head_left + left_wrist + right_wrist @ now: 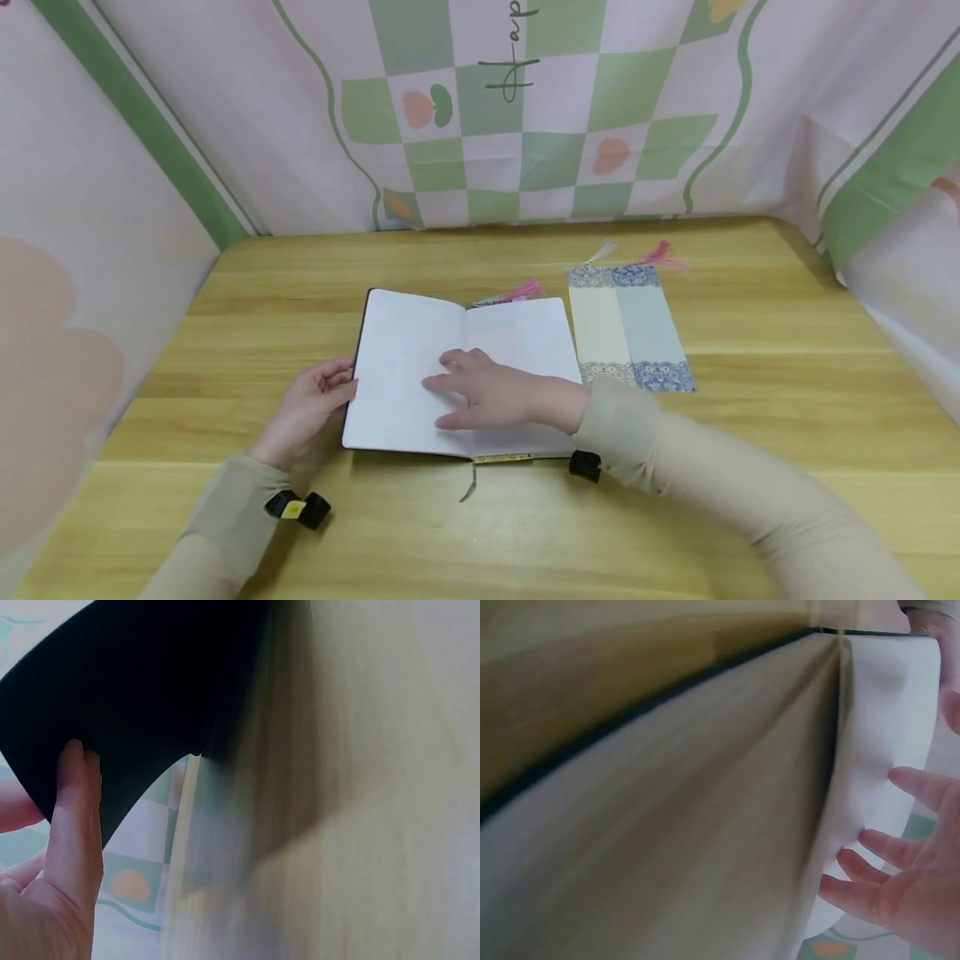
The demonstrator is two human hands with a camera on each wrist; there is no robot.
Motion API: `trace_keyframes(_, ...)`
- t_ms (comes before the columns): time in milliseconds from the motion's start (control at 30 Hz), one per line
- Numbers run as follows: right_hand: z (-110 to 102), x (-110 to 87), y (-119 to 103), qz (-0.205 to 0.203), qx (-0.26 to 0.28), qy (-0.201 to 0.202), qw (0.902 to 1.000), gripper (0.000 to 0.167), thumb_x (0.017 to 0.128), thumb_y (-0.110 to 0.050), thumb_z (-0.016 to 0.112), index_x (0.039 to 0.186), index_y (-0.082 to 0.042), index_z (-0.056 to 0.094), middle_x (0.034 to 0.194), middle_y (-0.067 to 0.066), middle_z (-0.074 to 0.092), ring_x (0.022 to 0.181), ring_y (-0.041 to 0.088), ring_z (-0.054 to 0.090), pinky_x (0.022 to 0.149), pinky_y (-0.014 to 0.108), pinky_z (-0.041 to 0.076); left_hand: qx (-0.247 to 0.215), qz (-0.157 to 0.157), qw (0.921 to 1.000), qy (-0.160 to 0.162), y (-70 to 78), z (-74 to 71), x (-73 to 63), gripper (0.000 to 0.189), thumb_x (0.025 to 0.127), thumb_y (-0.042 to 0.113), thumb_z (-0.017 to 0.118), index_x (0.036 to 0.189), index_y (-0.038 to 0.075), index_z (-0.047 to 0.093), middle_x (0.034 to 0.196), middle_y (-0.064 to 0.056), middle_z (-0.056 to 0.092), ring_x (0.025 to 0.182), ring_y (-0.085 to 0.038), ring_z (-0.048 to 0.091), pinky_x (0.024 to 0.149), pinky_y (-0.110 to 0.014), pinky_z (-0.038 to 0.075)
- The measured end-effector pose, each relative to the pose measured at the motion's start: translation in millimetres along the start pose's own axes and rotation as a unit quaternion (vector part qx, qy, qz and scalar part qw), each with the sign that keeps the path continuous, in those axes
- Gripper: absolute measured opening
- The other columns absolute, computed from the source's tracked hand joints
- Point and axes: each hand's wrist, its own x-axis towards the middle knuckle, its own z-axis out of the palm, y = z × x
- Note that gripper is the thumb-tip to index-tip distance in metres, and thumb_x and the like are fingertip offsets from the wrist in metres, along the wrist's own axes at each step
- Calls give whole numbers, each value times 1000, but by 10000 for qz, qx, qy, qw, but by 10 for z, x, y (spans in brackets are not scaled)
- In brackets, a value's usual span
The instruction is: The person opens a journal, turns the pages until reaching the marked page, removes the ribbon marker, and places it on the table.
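Note:
An open notebook [408, 367] with blank white pages and a dark cover lies on the table. My left hand [307, 408] pinches its left edge, the thumb at the page side and fingers behind the dark cover [135, 690], which stands raised off the table in the left wrist view. With fingers spread, my right hand [498, 396] touches the left page near the fold; in the right wrist view its fingertips [866, 838] press the paper. A pink tassel [525, 290] pokes out at the notebook's top, and a yellow patterned strip [502, 458] shows at its bottom edge.
Right of the notebook lie two bookmarks side by side, one cream [597, 325] and one pale blue [651, 325], both with lace-pattern ends and tassels. A thin ribbon [470, 485] hangs from the notebook's bottom. A checked curtain [487, 158] stands behind the wooden table [300, 275].

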Motion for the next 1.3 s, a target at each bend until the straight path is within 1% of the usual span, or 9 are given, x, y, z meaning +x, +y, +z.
trace_keyframes(167,61,12,-55,74,-558,-86,9984,69,90,-47,59,149,-22,31,156,14,17,138,37,21,110,44,30,-4,-48,10000,45,-2,-20,-19,45,100,15,46,137,-9,38,115,-12,61,87,-1,59,75,-23,52)
trace_keyframes(233,67,14,-70,84,-688,-130,9975,71,90,-48,59,149,-22,30,156,14,16,139,37,20,110,43,30,-53,-68,9999,52,-7,-27,-22,47,101,19,46,137,-9,39,116,-11,60,88,-1,59,76,-22,52)
trace_keyframes(300,69,19,-81,83,-819,-163,9965,72,89,-48,59,150,-22,28,156,14,16,139,37,21,110,43,30,-61,-105,9999,45,-16,-35,-19,48,99,20,49,137,-8,39,110,-6,61,86,-1,58,75,-22,52)
trace_keyframes(433,59,24,-103,63,-923,-260,9954,74,90,-49,59,150,-22,26,157,15,15,139,36,20,111,43,30,76,-189,9998,79,-32,-50,-16,48,96,14,55,136,-6,40,101,3,60,84,-2,57,73,-21,52)
trace_keyframes(567,21,14,-93,104,-757,-363,9964,71,91,-49,57,150,-25,26,158,13,12,141,36,17,112,45,26,310,-221,9992,110,-32,-49,-18,49,95,14,57,137,-4,41,108,-3,58,88,-5,56,75,-22,51)
trace_keyframes(767,-52,-35,104,274,-440,-358,9980,70,90,-48,58,150,-28,27,159,12,9,142,38,13,114,50,20,461,-168,9987,108,2,-20,-13,51,94,17,58,138,-3,41,113,-7,56,93,-7,54,79,-21,49)
trace_keyframes(1000,-135,-124,432,650,-1016,-158,9926,72,91,-49,54,151,-22,25,157,17,11,142,41,11,114,52,17,535,-171,9983,140,15,-10,-1,51,94,17,59,138,-2,41,109,-3,58,89,-6,54,77,-22,49)
trace_keyframes(1200,-205,-193,523,856,-887,-176,9922,73,90,-50,56,150,-20,26,158,17,8,143,43,7,114,55,14,506,-129,9985,155,-13,-6,7,48,93,14,59,136,-3,43,100,3,60,83,-4,54,72,-22,49)
trace_keyframes(1300,-228,-212,539,862,-917,-138,9920,73,90,-48,57,150,-19,28,157,19,10,142,45,9,114,57,14,455,-120,9988,133,-18,0,4,48,93,12,59,135,-4,44,101,2,60,83,-4,55,73,-21,50)
